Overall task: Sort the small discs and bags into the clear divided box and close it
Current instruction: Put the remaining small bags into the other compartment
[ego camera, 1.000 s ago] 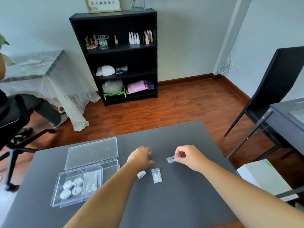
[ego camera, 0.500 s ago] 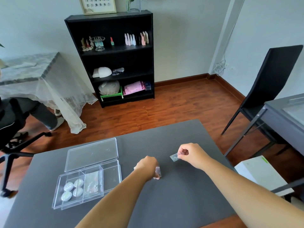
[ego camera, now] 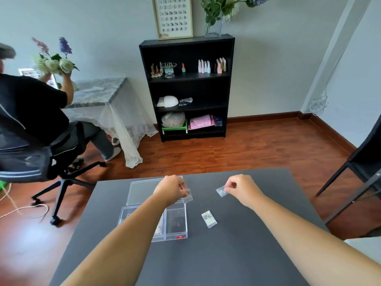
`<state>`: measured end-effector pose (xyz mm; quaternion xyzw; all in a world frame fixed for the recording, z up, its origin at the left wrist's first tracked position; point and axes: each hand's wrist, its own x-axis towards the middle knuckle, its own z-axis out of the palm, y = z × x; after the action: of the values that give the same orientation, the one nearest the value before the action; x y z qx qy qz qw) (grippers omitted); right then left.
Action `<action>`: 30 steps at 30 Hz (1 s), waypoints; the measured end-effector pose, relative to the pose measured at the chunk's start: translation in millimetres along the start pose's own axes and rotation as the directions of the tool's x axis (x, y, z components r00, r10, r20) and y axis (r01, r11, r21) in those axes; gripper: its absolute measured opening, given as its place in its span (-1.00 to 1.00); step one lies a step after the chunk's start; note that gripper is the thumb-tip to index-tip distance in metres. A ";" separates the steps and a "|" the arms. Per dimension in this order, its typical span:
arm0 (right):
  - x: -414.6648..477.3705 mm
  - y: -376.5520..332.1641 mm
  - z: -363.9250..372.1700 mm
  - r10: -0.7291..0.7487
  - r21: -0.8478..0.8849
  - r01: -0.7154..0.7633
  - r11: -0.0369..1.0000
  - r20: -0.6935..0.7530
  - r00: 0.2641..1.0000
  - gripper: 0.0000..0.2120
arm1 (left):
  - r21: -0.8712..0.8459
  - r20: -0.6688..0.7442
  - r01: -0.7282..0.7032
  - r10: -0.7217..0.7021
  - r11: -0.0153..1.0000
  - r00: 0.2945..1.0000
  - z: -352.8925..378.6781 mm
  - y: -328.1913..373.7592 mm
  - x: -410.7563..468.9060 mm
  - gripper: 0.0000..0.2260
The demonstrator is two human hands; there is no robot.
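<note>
The clear divided box (ego camera: pixel 176 223) lies open on the grey table (ego camera: pixel 226 254), its lid (ego camera: pixel 142 190) flat behind it. My left forearm hides the box's left compartments. My left hand (ego camera: pixel 172 188) hovers over the box's far right corner, pinching a small clear bag (ego camera: pixel 187 198). My right hand (ego camera: pixel 240 187) is raised further right, pinching another small clear bag (ego camera: pixel 221 191) by its edge. A third small bag (ego camera: pixel 208 218) with patterned contents lies on the table just right of the box.
A black bookshelf (ego camera: pixel 187 87) stands against the far wall. A person sits on a black office chair (ego camera: pixel 41 162) at the left. A black chair (ego camera: pixel 362 162) and another table edge are at the right.
My left hand has lifted a small bag off the table and carried it left, over the box. My right hand still holds its bag. The camera has tilted up and turned left.
</note>
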<state>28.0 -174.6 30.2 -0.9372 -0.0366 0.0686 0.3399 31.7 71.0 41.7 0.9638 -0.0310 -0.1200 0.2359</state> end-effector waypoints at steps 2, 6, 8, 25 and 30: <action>1.5 -15.2 9.4 -0.009 -0.004 0.009 1.000 0.019 1.000 -0.87 | 0.005 0.010 0.047 -0.047 0.999 0.999 -2.1 -14.4 -8.5 -0.88; 2.9 -32.7 25.8 -0.039 -0.015 0.040 0.999 0.062 0.997 -0.90 | 0.010 0.069 0.084 -0.084 0.996 0.994 5.3 -35.0 -19.1 -0.89; 3.8 -34.4 31.2 -0.052 -0.006 0.053 0.999 0.081 0.995 -0.91 | 0.053 0.100 0.072 -0.077 0.996 0.992 11.6 -42.4 -21.9 -0.87; 25.3 -93.8 75.7 -0.179 -0.089 0.221 0.971 0.340 0.923 -0.87 | 0.300 0.147 0.040 -0.088 0.953 0.985 10.2 -111.0 -49.2 0.05; 18.9 -99.2 108.0 -0.149 -0.219 0.294 0.930 0.505 0.850 -0.90 | 0.316 0.190 0.042 -0.106 0.948 0.976 18.5 -131.7 -58.8 0.13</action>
<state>27.9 -28.1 9.9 -0.9193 -0.2382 0.2524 0.1855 -29.4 186.4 -22.4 0.9719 -0.0371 -0.2209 0.0727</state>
